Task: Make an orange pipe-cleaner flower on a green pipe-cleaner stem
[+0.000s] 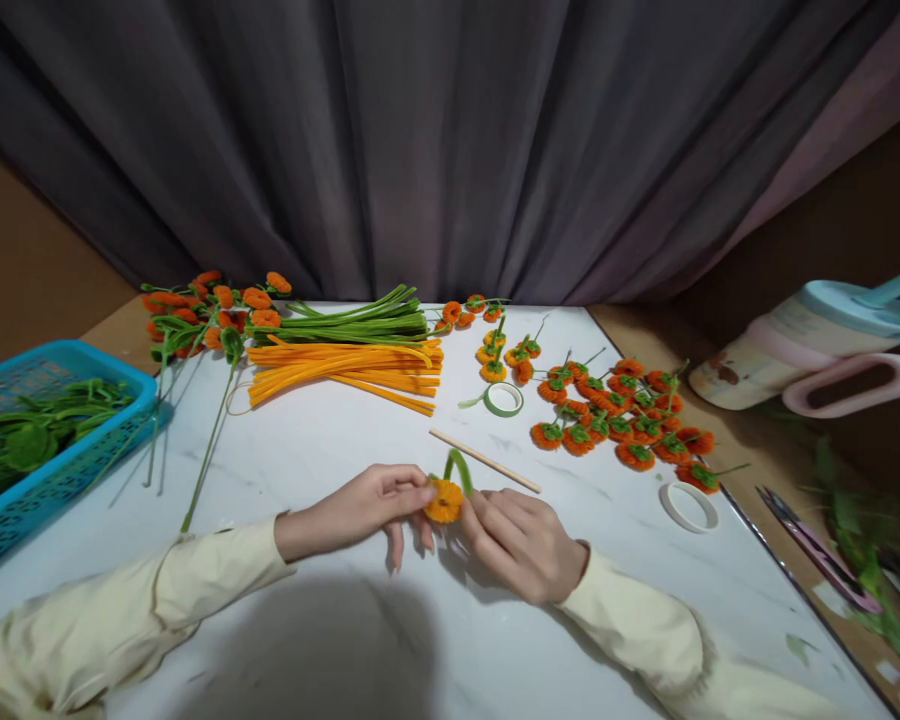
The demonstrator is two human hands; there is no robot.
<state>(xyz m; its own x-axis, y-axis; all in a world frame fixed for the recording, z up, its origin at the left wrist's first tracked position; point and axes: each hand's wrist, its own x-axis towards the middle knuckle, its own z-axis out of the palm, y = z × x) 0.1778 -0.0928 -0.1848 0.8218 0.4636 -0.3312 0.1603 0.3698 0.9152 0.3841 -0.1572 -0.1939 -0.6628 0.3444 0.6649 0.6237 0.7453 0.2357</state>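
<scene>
Between my hands is a fuzzy yellow-orange pipe cleaner flower (444, 502), its round face turned toward me. My left hand (379, 505) pinches its left edge between thumb and finger. From behind the flower a green pipe cleaner (459, 462) arches up and over to the right. Its right end meets the closed fingers of my right hand (521, 540), close by the flower's right edge. A thin wooden stick (485, 461) lies on the white table just beyond my right hand.
Orange pipe cleaners (345, 372) and green ones (352, 322) lie in bundles ahead. Finished orange flowers (615, 410) spread rightward, near tape rolls (503, 399). A blue basket (67, 490) of leaves stands left. Pink-handled scissors (825, 555) and a tumbler (787, 345) are at right.
</scene>
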